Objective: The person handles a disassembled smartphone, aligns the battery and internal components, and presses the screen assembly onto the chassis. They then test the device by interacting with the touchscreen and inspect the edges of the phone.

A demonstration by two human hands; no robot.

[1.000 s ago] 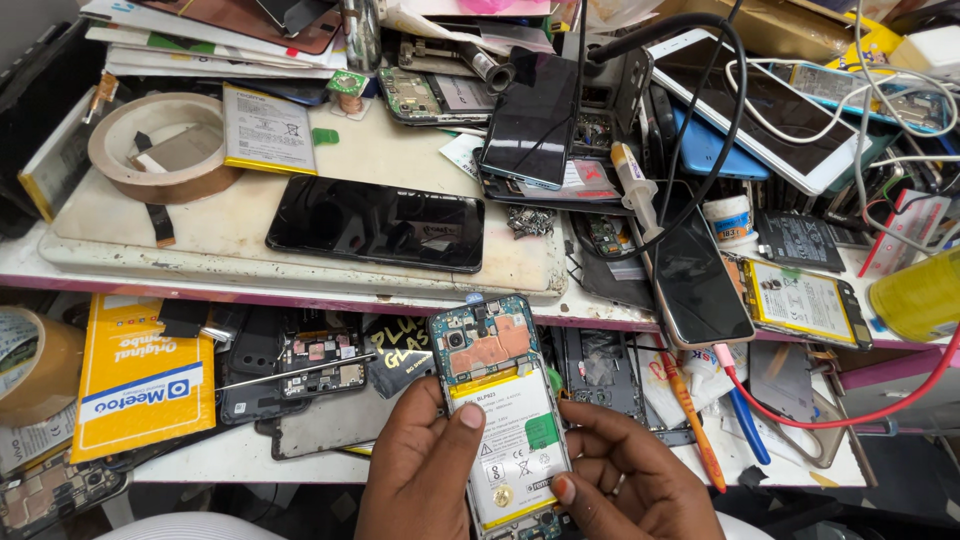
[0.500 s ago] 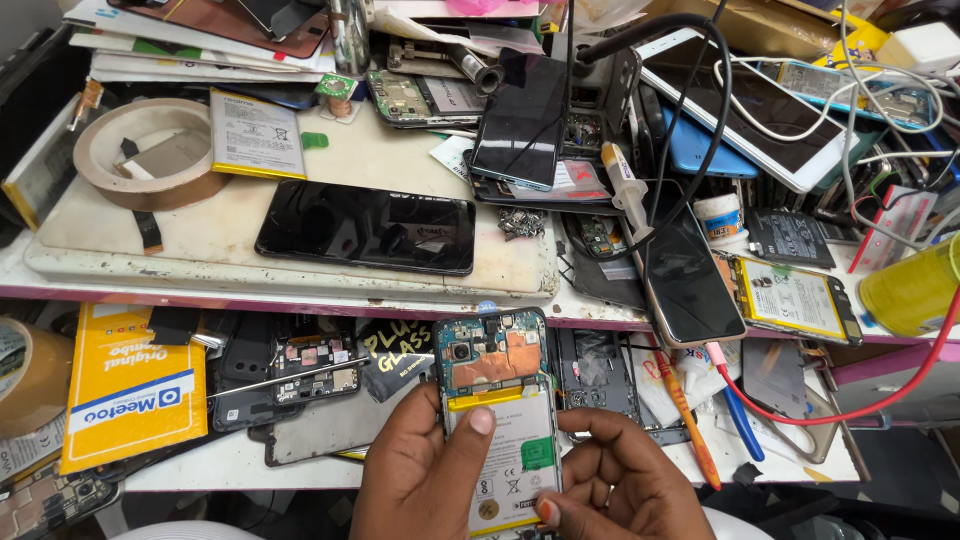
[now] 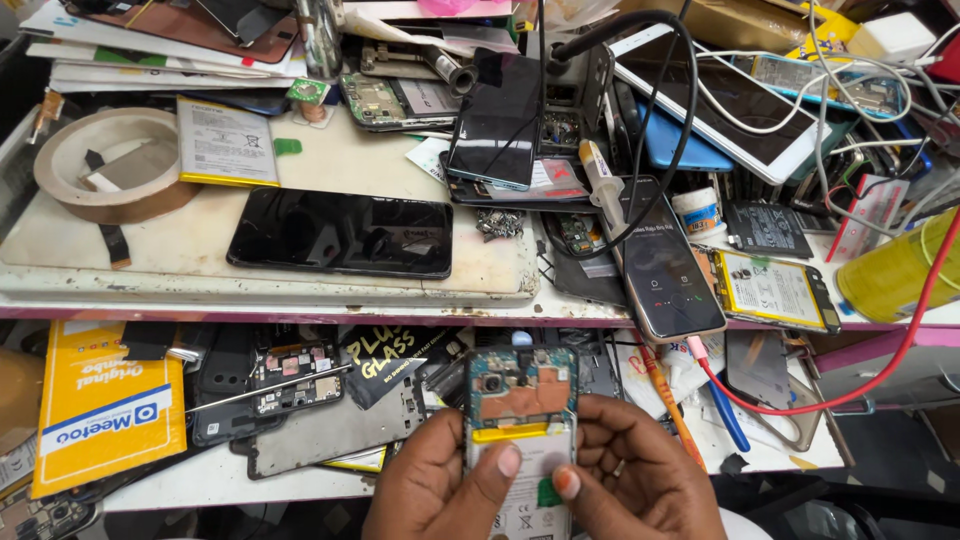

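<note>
Left hand (image 3: 440, 490) and right hand (image 3: 640, 485) gripping an opened phone (image 3: 521, 400), thumbs pressed on its battery (image 3: 530, 475)

a phone repair workshop: opened phones (image 3: 520, 400), batteries (image 3: 226, 142), cables (image 3: 860, 385).

Opened phone (image 3: 521, 420) held between left hand (image 3: 440, 490) and right hand (image 3: 640, 485), below shelf edge. On shelf behind: screen panel (image 3: 340, 232) left, lit phone (image 3: 663, 262) right, tape roll (image 3: 110, 165) far left.

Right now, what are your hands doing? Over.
Left hand and right hand both grip the opened phone. Thumbs on its battery. Nothing blocking.
</note>
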